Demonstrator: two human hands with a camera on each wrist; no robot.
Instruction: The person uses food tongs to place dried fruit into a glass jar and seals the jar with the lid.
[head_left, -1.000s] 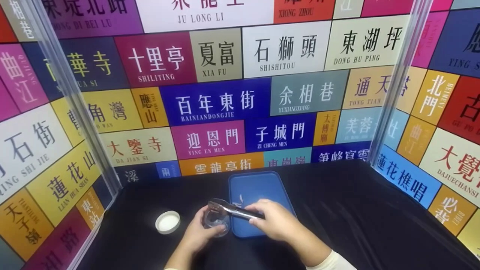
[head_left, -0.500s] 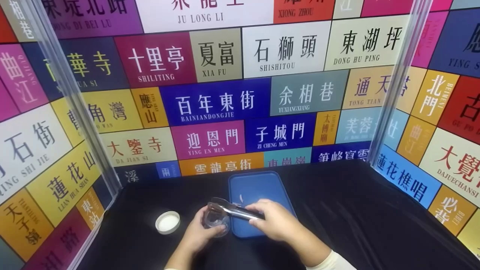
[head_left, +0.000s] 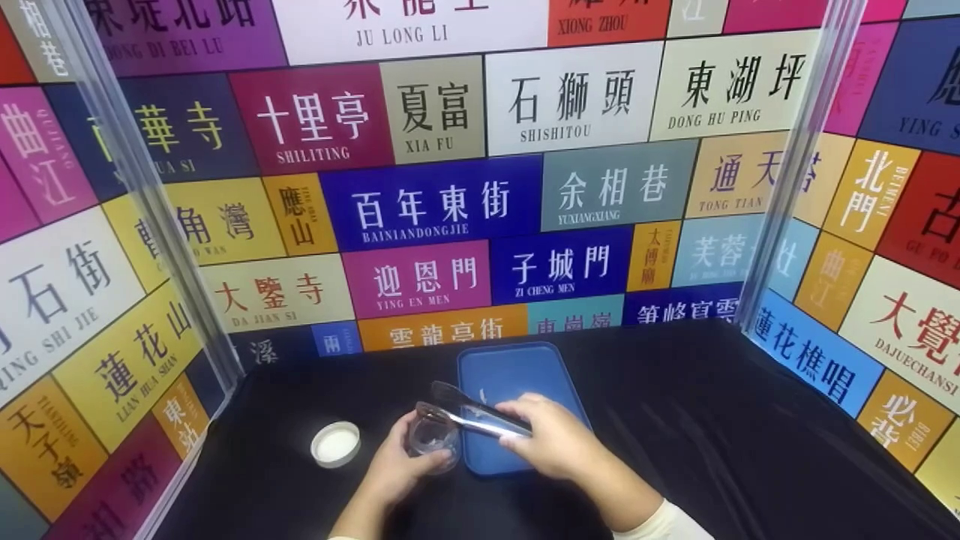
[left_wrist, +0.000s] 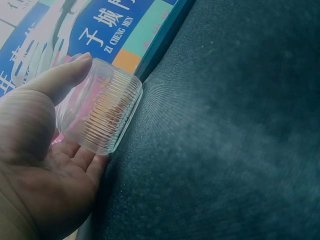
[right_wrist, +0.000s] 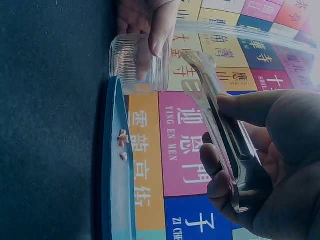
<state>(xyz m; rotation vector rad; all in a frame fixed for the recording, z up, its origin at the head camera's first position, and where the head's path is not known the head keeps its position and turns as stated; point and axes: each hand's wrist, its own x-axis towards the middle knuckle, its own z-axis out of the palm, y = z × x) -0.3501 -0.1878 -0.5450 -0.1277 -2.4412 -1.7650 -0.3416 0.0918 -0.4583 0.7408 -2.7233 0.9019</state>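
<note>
My left hand (head_left: 397, 463) holds a clear ribbed jar (left_wrist: 107, 112) upright on the black cloth, thumb near its rim and fingers round its side. The jar's top has no lid on it. Metal tongs (right_wrist: 227, 135) are in my right hand (head_left: 553, 441), thumb on one arm and fingers on the other. Their tips stand apart over the jar's mouth, and nothing shows between them. On the blue tray (head_left: 517, 367) lie small pieces, among them a star-shaped orange-brown one (right_wrist: 123, 138) and a little pale one (right_wrist: 123, 156).
Left of the jar, a round white lid (head_left: 335, 445) lies on the black cloth (head_left: 660, 420). The tray sits behind and right of the jar. Printed panels (head_left: 442, 202) with clear corner posts (head_left: 787, 165) enclose the table at the back and sides.
The tongs' tips, close together over the jar before, have spread apart; the upper arm has risen. My left hand and the jar have stayed in place.
</note>
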